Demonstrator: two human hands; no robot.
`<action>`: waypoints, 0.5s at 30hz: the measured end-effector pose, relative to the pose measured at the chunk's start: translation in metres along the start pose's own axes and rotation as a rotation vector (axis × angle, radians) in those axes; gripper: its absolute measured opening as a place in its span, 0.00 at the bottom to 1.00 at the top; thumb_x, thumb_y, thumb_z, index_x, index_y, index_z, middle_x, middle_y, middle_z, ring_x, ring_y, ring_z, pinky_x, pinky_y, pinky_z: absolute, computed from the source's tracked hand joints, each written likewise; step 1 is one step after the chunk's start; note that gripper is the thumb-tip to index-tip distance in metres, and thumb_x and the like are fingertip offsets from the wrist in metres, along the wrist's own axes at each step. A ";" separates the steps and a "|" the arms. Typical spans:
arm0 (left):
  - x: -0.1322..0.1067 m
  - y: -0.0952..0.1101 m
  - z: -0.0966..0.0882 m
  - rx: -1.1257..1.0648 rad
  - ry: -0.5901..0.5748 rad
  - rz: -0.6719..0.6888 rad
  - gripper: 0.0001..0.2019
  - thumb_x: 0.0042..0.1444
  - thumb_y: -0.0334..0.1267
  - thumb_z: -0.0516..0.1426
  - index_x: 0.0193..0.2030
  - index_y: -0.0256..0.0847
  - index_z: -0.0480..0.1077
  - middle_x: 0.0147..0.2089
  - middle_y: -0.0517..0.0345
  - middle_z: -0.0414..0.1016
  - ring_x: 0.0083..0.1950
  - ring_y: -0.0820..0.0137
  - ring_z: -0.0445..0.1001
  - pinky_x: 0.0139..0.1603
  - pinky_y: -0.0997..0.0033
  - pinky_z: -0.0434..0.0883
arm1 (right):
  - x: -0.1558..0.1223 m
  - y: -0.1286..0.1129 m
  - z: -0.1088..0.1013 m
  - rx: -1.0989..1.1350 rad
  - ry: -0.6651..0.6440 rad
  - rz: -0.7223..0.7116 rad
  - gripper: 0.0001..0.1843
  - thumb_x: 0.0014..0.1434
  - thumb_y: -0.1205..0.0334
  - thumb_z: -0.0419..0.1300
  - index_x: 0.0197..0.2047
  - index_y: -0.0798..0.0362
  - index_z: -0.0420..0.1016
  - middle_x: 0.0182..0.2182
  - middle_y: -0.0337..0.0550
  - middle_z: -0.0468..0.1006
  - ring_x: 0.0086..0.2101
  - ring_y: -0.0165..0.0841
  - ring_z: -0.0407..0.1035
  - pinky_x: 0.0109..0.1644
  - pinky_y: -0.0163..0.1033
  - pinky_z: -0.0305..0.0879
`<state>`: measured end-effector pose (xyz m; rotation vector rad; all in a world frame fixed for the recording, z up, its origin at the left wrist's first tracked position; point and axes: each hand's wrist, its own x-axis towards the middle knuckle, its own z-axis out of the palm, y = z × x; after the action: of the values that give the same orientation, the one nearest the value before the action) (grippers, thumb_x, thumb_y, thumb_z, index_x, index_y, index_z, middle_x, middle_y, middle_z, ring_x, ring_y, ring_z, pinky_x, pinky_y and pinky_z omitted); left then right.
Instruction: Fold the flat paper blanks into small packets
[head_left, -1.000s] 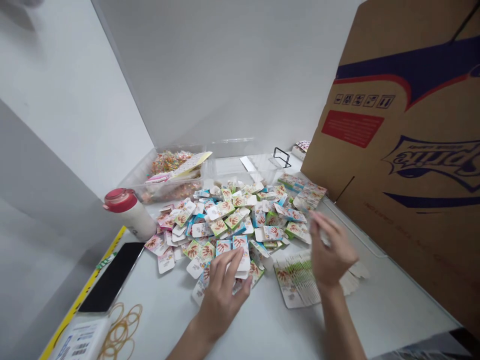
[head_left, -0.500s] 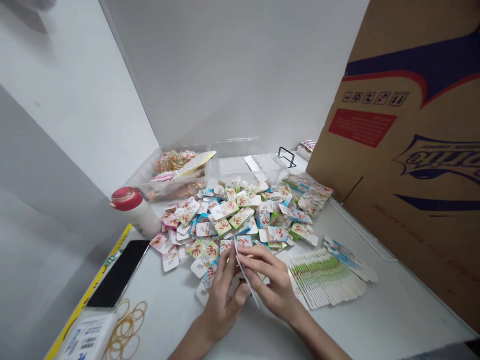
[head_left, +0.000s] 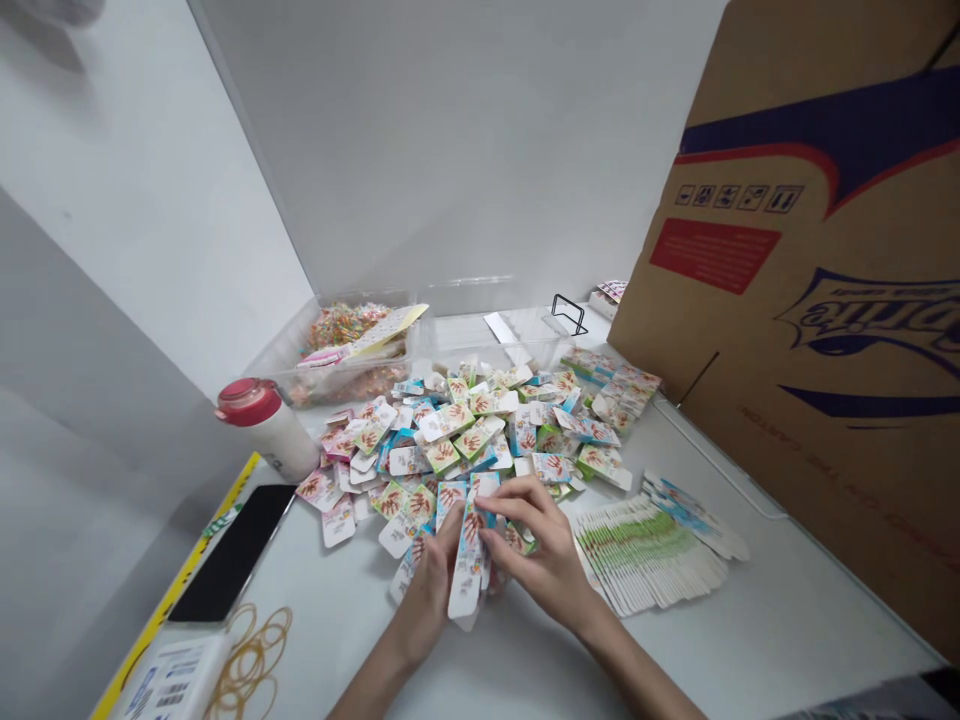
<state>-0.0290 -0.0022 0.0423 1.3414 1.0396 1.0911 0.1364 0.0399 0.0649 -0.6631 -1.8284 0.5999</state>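
Note:
A heap of small printed cards (head_left: pixel 480 430), pink, green and blue, lies spread over the white table (head_left: pixel 750 640). Both hands meet at its near edge and share one card (head_left: pixel 466 565) held between them. My left hand (head_left: pixel 429 585) grips it from the left with fingers closed. My right hand (head_left: pixel 544 560) pinches its top right side. To the right lies a fanned row of sorted cards (head_left: pixel 652 545), green ones and then blue ones.
A red-capped white bottle (head_left: pixel 262 425) and a black phone (head_left: pixel 232 552) sit at left, with rubber bands (head_left: pixel 251 660) nearer me. Clear plastic tubs (head_left: pixel 360 345) stand at the back. A large cardboard box (head_left: pixel 825 300) walls the right side.
My right hand came from the sorted row at right over to my left hand, and both closed on one card, which has turned from edge-on to face-up.

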 end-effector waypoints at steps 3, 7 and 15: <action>0.004 0.008 0.004 -0.151 -0.128 -0.084 0.39 0.59 0.66 0.42 0.65 0.35 0.59 0.45 0.43 0.76 0.35 0.64 0.77 0.33 0.68 0.73 | 0.001 0.001 -0.002 0.016 -0.015 0.024 0.20 0.59 0.70 0.61 0.53 0.45 0.73 0.42 0.45 0.66 0.44 0.32 0.65 0.46 0.37 0.66; 0.008 0.017 0.007 -0.207 -0.093 -0.082 0.27 0.60 0.52 0.55 0.59 0.34 0.64 0.42 0.49 0.76 0.35 0.69 0.75 0.37 0.73 0.72 | 0.004 -0.002 -0.003 0.061 -0.034 0.049 0.16 0.61 0.69 0.59 0.51 0.45 0.73 0.41 0.43 0.67 0.43 0.31 0.65 0.44 0.35 0.64; 0.011 0.026 -0.001 -0.204 -0.015 -0.071 0.33 0.52 0.48 0.62 0.61 0.34 0.61 0.52 0.42 0.73 0.46 0.63 0.75 0.43 0.68 0.74 | 0.000 -0.004 0.000 0.104 -0.099 0.142 0.16 0.63 0.66 0.56 0.54 0.47 0.67 0.39 0.42 0.67 0.40 0.31 0.63 0.45 0.38 0.60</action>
<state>-0.0277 0.0070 0.0692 1.1399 0.9318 1.1014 0.1356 0.0372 0.0672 -0.7077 -1.8382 0.8291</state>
